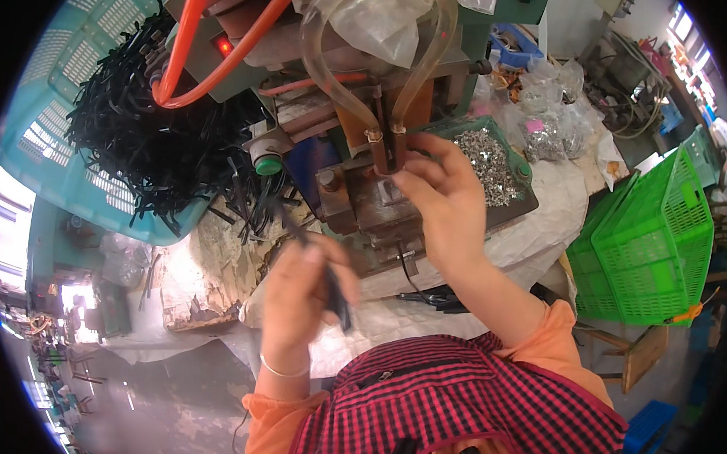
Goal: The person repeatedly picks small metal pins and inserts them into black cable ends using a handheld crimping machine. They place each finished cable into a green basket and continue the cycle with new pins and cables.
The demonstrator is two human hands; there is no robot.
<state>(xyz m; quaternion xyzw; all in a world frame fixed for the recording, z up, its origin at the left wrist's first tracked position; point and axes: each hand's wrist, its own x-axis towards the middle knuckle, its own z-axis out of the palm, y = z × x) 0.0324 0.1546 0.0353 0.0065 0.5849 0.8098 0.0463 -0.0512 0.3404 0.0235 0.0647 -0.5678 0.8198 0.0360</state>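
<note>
My left hand (300, 289) is closed round a black strip (340, 307), blurred by motion, in front of the machine (352, 202). Up at the work point, my right hand (450, 194) has its thumb and fingers bent together beside two upright brown metal rods (389, 151). Whatever lies between those fingertips is hidden or too small to name. Below them sits a small bright metal block (389, 193) on the dark machine bed. Clear hoses (337, 92) run down to the rods.
A teal basket (98, 175) holds a heap of black strips (141, 128) at left. Small shiny metal parts (488, 163) fill a green tray (523, 185) right of the machine. Bagged parts (554, 126), a green crate (647, 239) and a green button (267, 165) are also around.
</note>
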